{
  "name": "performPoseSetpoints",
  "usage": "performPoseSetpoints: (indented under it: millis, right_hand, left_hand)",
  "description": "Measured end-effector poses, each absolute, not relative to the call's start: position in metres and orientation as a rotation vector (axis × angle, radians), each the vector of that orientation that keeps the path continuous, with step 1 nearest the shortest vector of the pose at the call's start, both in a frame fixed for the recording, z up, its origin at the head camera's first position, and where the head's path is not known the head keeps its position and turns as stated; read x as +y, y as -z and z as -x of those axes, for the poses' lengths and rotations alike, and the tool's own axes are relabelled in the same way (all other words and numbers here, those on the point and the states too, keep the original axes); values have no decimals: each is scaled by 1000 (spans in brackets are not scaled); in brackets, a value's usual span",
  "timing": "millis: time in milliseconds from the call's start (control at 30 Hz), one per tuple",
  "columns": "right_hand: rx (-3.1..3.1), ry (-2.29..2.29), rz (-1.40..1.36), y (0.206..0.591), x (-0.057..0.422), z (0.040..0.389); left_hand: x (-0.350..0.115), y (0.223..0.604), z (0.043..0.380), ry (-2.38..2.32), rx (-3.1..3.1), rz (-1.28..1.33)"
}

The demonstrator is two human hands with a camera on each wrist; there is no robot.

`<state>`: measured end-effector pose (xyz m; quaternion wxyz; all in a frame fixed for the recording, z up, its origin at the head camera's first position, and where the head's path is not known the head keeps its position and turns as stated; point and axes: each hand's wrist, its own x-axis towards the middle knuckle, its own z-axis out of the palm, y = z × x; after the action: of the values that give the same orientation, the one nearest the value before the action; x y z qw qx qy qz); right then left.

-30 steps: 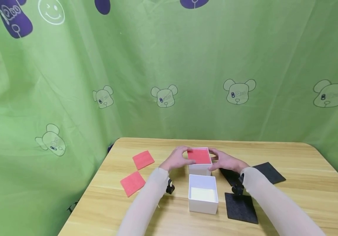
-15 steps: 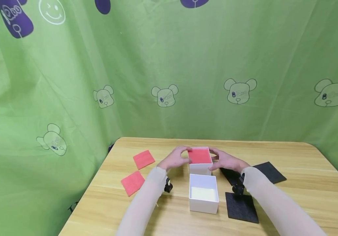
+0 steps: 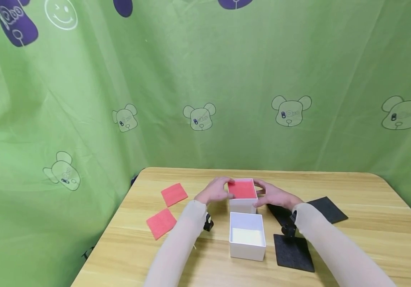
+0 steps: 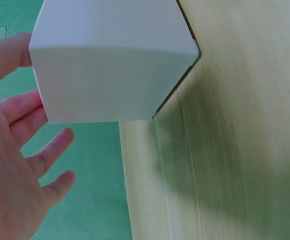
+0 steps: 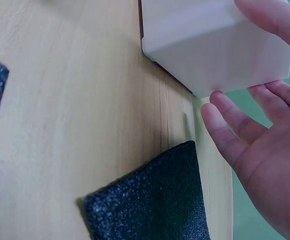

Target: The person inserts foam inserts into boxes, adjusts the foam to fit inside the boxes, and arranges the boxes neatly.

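At the table's middle stands a white box [image 3: 240,205], its mouth nearly filled by a red square sheet [image 3: 242,189] lying just below the rim. My left hand [image 3: 214,192] grips the box's left side, thumb and index finger at the rim; its other fingers spread loosely in the left wrist view. From the right, my right hand [image 3: 275,195] holds the same box [image 5: 215,50], thumb on the front side and fingers reaching round the back. A second white box [image 3: 247,252], open at the top with a pale yellow bottom, sits directly in front.
Two red squares [image 3: 174,194] [image 3: 161,223] lie to the left on the wooden table [image 3: 370,207]. Black felt-like squares lie to the right: one square [image 3: 293,253] near the front box, another [image 3: 327,210] farther back, one partly under my right wrist. A green curtain [image 3: 245,151] hangs behind.
My left thumb and fingers shift slightly at the rim, and the left wrist moves a little. The right hand, both boxes and the loose squares stay in place.
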<state>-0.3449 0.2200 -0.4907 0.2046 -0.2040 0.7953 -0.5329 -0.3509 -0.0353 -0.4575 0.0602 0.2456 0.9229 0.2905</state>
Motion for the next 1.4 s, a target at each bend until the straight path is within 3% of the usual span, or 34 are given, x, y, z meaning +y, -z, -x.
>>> performPoseSetpoints:
  millis: [467, 1400]
  right_hand:
    - [2214, 1501, 586, 492, 220, 348]
    - [2229, 1485, 562, 493, 221, 347]
  left_hand:
    - [-55, 467, 349, -1247, 2656, -777]
    - [-230, 491, 293, -1175, 2593, -654]
